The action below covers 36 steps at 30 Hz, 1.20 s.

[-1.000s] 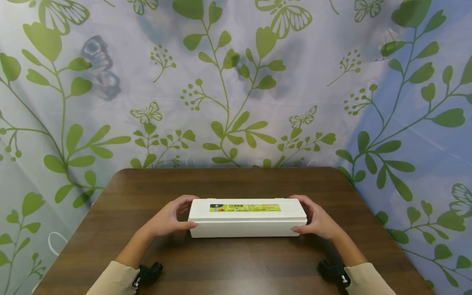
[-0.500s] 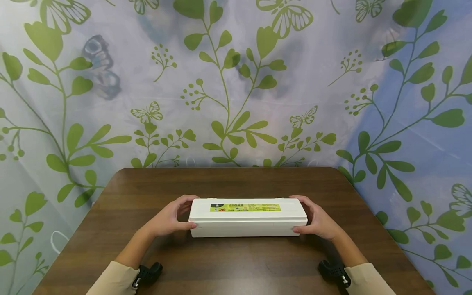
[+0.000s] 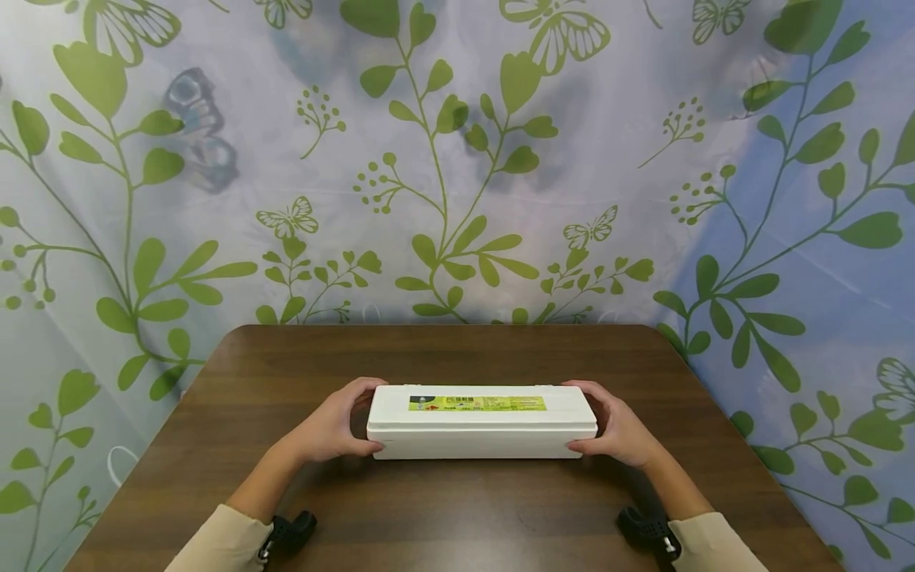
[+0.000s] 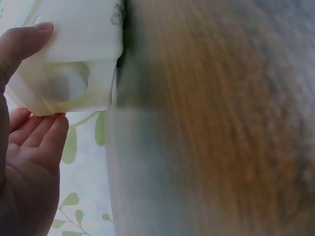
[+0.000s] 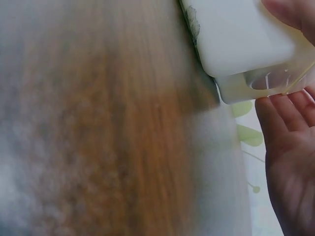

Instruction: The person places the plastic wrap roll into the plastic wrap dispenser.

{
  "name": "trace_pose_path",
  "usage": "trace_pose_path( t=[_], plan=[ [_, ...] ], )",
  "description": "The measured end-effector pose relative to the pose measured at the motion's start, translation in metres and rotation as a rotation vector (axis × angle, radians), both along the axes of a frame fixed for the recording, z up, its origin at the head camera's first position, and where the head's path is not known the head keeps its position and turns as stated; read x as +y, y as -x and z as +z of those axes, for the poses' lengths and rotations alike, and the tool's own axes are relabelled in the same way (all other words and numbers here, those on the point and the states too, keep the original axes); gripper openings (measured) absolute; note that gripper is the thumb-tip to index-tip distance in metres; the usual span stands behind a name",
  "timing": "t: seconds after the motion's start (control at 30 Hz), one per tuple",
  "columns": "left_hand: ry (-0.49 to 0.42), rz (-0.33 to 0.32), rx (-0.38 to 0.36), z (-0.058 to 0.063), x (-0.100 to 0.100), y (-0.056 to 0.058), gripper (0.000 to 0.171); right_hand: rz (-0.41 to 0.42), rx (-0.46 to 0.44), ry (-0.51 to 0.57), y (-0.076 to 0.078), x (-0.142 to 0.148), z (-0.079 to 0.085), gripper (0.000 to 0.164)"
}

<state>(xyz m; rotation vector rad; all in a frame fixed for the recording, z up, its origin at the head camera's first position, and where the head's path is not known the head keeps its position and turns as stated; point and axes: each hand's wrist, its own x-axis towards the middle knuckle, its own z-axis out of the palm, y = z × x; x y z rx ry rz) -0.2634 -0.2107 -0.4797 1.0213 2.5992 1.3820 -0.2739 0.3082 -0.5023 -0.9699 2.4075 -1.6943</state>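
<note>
A long white cling film box [image 3: 482, 442] lies crosswise on the brown table, its lid down. On its lid is a yellow-green label [image 3: 476, 403]. My left hand [image 3: 329, 425] grips the left end, thumb on the front face and fingers at the back. My right hand [image 3: 623, 425] holds the right end the same way. In the left wrist view, the end of the box shows a rounded recess [image 4: 66, 83] near the left fingers [image 4: 51, 135]. A similar recess [image 5: 270, 78] appears at the other end in the right wrist view, above the right fingers [image 5: 275, 115].
The wood-grain table [image 3: 457, 516] has rounded far corners. Behind it hangs a curtain [image 3: 457, 183] printed with green leaves and butterflies. A black strap [image 3: 289, 534] sits at the left wrist and another black strap [image 3: 646, 531] at the right. A white loop [image 3: 117, 465] hangs beyond the left edge.
My left thumb has slid slightly down the front face of the cling film box. The right hand keeps its grip, and the box stays in place while the head view shifts a little.
</note>
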Motion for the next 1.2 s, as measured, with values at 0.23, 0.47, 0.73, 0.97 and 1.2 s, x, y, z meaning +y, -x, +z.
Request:
trace_pose_path(
  t=[0.23,0.47,0.73,0.97,1.2],
  plan=[
    [0.010,0.024,0.006,0.003,0.002,-0.003,0.083,-0.010,0.017,-0.017,-0.001,0.000,0.001,0.089],
    [0.015,0.024,0.006,0.004,0.002,-0.004,0.084,0.027,0.002,-0.033,0.003,0.004,0.002,0.091],
    [-0.014,-0.004,-0.017,0.000,-0.001,-0.001,0.079,0.069,-0.138,-0.012,0.001,0.008,0.007,0.071],
    [-0.047,-0.027,-0.021,-0.002,-0.003,0.000,0.082,0.078,-0.142,-0.010,0.002,0.006,0.009,0.071],
    [-0.029,-0.024,-0.011,-0.003,-0.001,0.001,0.085,0.079,-0.153,-0.004,0.001,0.007,0.010,0.084]
  ],
)
